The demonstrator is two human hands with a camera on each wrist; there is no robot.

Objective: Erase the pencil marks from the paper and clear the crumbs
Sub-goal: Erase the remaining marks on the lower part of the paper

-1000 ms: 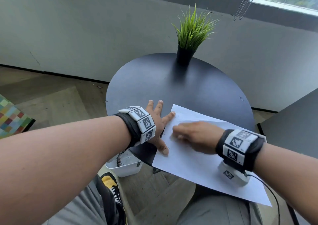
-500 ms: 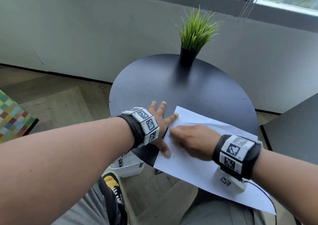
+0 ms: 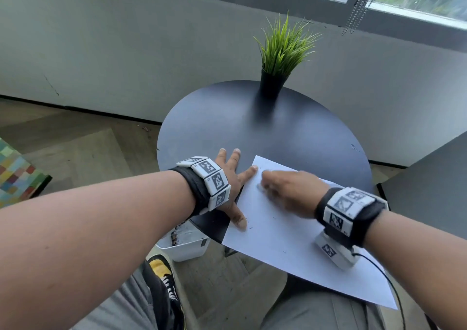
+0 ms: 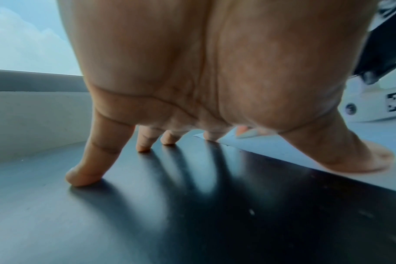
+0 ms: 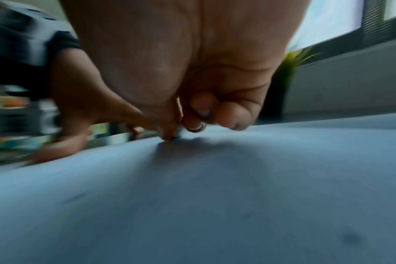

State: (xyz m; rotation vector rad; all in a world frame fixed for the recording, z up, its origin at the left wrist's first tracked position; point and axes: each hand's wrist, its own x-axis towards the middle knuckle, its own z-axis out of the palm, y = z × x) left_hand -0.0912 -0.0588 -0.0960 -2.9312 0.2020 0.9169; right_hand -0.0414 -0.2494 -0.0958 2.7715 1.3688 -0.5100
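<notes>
Head view: a person seated at a round black table (image 3: 278, 132) works on a white sheet of paper (image 3: 290, 241) that lies at the near right of the tabletop, its near edge overhanging the table above the person's lap. The left hand (image 3: 231, 178) lies flat with fingers spread and straight; its thumb and forefinger press on the sheet's left edge, while the other fingers rest on the bare table beside it. The right hand (image 3: 288, 193), blurred, sits on the upper left part of the paper, close to the left forefinger. From the right wrist camera its fingers are curled, thumb and fingertips (image 5: 193, 125) pinched on something small and pale at the paper's surface, probably an eraser (image 5: 180, 131), though the blur keeps it from being sure. Small dark crumbs (image 3: 250, 227) are scattered on the sheet near the left thumb. A potted grass plant (image 3: 278, 59) stands at the table's far edge, under a window. A white bin (image 3: 187, 246) sits on the wood floor below the table's left side, next to a black and yellow shoe (image 3: 164, 276).
</notes>
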